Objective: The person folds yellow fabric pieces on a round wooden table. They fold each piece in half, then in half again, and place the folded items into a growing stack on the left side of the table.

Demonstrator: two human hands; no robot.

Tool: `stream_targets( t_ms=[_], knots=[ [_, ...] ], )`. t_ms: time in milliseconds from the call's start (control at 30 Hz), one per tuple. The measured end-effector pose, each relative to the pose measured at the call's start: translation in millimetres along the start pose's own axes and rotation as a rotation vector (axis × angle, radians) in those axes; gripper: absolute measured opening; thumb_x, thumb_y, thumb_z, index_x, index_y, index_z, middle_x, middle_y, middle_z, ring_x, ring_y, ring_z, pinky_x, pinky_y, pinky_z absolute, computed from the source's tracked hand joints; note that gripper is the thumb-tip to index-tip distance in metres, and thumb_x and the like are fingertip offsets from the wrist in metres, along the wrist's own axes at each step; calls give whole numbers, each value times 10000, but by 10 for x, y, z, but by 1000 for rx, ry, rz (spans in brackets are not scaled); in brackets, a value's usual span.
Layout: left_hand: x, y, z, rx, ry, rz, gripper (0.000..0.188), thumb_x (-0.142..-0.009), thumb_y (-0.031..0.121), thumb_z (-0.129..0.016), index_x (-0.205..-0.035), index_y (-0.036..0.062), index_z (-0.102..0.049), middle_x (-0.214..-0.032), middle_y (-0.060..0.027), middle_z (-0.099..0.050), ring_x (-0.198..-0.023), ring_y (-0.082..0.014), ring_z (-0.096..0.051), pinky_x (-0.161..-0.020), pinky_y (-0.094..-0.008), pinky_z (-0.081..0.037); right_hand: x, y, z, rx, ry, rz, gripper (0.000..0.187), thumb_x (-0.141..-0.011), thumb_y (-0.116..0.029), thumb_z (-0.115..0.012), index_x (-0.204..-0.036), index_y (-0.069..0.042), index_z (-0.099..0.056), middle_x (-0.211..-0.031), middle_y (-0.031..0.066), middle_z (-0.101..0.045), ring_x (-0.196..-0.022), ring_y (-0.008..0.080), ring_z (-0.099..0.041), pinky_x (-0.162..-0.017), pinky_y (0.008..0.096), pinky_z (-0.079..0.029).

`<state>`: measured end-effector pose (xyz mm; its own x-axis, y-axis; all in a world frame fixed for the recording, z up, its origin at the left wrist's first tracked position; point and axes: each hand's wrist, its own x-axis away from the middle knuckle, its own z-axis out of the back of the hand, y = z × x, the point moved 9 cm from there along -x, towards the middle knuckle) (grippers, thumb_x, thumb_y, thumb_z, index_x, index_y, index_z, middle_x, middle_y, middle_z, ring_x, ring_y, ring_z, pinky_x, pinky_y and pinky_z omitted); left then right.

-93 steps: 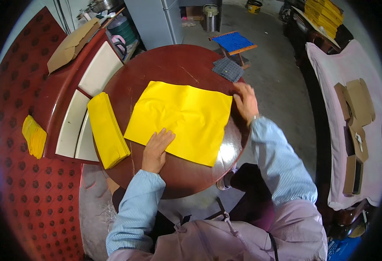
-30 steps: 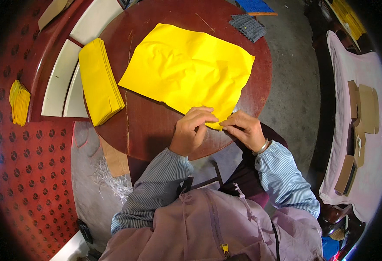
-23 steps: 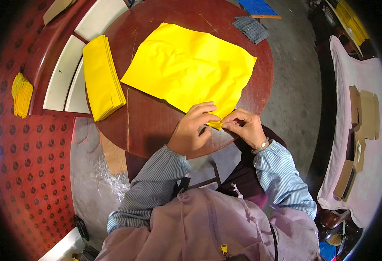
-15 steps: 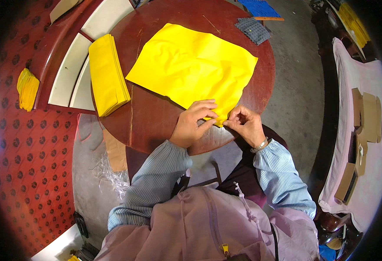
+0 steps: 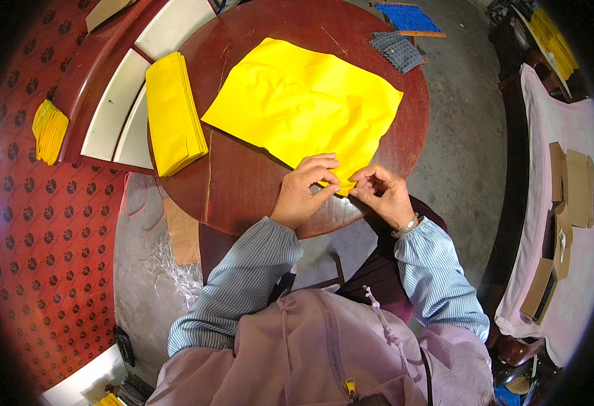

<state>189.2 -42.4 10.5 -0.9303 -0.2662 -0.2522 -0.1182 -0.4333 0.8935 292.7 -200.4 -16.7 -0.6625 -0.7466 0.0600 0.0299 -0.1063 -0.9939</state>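
A large yellow sheet (image 5: 304,101) lies spread flat on a round dark-red table (image 5: 243,176). Its near corner reaches the table's front edge. My left hand (image 5: 304,193) pinches that corner from the left, fingers curled over it. From the right, my right hand (image 5: 378,193) pinches the same corner with thumb and fingertips. The two hands almost touch. A small fold of yellow shows between them.
A stack of folded yellow sheets (image 5: 172,111) lies at the table's left edge. A grey textured pad (image 5: 397,51) sits at the far right, a blue mat (image 5: 408,17) beyond it. Another yellow bundle (image 5: 49,130) rests on the red floor; cardboard pieces (image 5: 574,186) lie on pink cloth.
About three seconds ago my hands were pressing the sheet flat at its sides. They have since come together at the near corner and stay pinching it; the view has shifted slightly.
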Motion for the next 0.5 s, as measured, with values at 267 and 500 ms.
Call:
stream_targets(
  t_ms=[267, 500],
  knots=[
    [-12, -57, 18, 91, 7, 47, 183, -839, -1, -846, -1004, 11, -768, -1284, -158, -741, -1346, -314, -648, -1123, -409, -509, -86, -211, 11, 277, 44, 124, 153, -885, -74, -881, -990, -6, -792, -892, 9, -691, -755, 69, -603, -701, 240, -501],
    [-9, -62, 45, 50, -3, 56, 281, -808, -8, -871, -1066, 20, -766, -1341, -161, -716, -1370, -312, -633, -1133, -396, -510, -155, -8, 28, 123, 36, -15, 162, -870, -82, -899, -932, 1, -775, -881, -12, -686, -750, 58, -586, -686, 238, -498]
  ],
)
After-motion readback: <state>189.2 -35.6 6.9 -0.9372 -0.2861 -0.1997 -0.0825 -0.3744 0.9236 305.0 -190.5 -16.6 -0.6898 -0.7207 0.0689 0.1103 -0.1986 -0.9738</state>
